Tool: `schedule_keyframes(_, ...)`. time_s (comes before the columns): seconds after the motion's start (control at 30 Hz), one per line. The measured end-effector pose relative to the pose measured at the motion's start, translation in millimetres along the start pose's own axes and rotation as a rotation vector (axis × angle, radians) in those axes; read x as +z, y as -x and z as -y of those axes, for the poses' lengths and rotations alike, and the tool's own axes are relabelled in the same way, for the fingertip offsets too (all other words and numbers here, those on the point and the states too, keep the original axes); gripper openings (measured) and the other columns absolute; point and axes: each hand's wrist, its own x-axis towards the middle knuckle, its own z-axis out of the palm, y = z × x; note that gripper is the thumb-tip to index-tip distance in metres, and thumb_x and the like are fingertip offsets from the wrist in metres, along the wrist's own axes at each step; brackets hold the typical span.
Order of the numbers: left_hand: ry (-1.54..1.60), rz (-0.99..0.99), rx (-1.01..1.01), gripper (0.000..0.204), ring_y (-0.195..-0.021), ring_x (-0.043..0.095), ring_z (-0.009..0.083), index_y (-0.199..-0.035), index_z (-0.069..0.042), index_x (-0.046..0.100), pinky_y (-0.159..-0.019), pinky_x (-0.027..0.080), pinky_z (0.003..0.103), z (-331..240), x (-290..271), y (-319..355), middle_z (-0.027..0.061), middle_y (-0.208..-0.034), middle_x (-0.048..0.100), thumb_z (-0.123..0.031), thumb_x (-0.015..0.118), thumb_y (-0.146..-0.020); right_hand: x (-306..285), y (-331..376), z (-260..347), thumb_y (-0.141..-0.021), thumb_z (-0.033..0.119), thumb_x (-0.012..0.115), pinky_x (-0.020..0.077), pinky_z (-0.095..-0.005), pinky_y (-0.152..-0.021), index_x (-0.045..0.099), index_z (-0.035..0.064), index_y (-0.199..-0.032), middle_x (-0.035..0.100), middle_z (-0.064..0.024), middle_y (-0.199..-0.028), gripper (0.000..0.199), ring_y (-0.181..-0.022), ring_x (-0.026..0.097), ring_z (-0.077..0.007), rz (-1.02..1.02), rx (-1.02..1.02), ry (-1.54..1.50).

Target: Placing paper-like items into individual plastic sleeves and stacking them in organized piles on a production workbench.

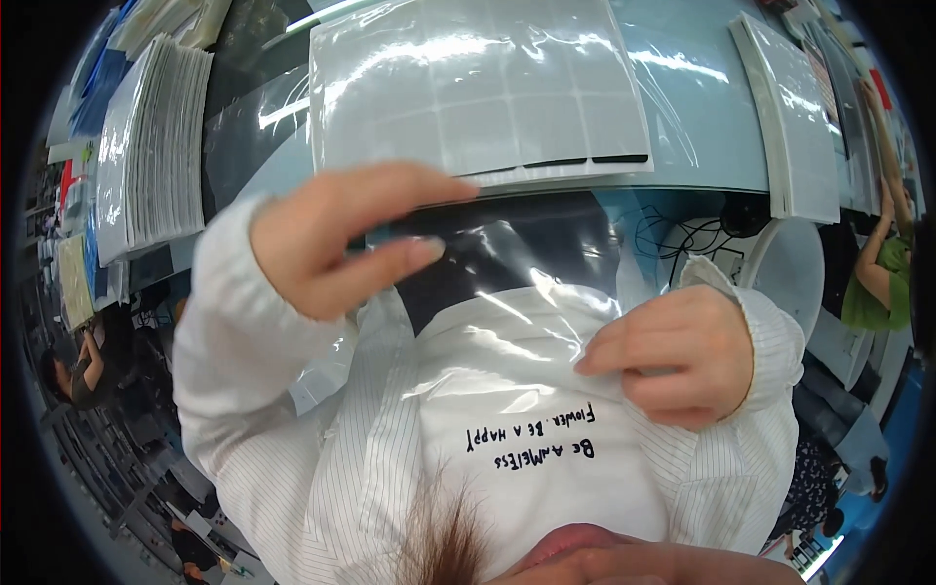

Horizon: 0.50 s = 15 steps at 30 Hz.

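Observation:
My left hand [341, 239] hovers by the near edge of the table, slightly blurred, with its thumb and fingers apart and nothing between them. Just beyond it lies a stack of clear plastic pocket sheets [478, 97], divided by seams into a grid of pockets. Over my lap and the front of my white shirt hangs a glossy transparent plastic sheet [507, 336]. My right hand [682, 356] pinches this sheet at its right side with curled fingers. Its outline is hard to follow against the shirt.
On the left of the table stands a thick stack of plastic sheets [151, 151]; another stack [788, 117] is at the right. Black cables [682, 234] and a round white stool seat [785, 278] are below the table's right side. A person in green [882, 278] works at far right.

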Motion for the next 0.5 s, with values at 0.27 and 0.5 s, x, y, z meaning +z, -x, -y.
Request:
schedule_keyframes(0.27,-0.345,-0.073,-0.196,0.038,-0.106,0.062,0.0341,-0.123,-0.003,0.058,-0.089,0.052,0.038,16.1,79.4,36.0,0.0179,-0.123,0.059,-0.014,0.065,-0.087,39.3,11.4,-34.5,-0.075,0.010,0.069,0.0529,-0.0356,-0.075,0.064,0.0039,-0.089,0.064,-0.0175,-0.108,0.016,-0.090,0.065,-0.0354,0.119,0.357,-0.091)
schedule_keyframes(0.5,-0.268,-0.036,-0.173,0.033,-0.084,0.068,0.0330,-0.115,-0.003,0.065,-0.072,0.056,0.036,-4.3,72.7,19.3,0.0142,-0.099,0.069,-0.005,0.068,-0.082,53.6,10.2,-50.8,-0.078,0.034,0.075,0.0534,-0.0424,-0.081,0.044,0.0075,-0.142,0.067,-0.0195,-0.113,0.076,-0.097,0.066,-0.0370,0.160,0.790,-0.042)
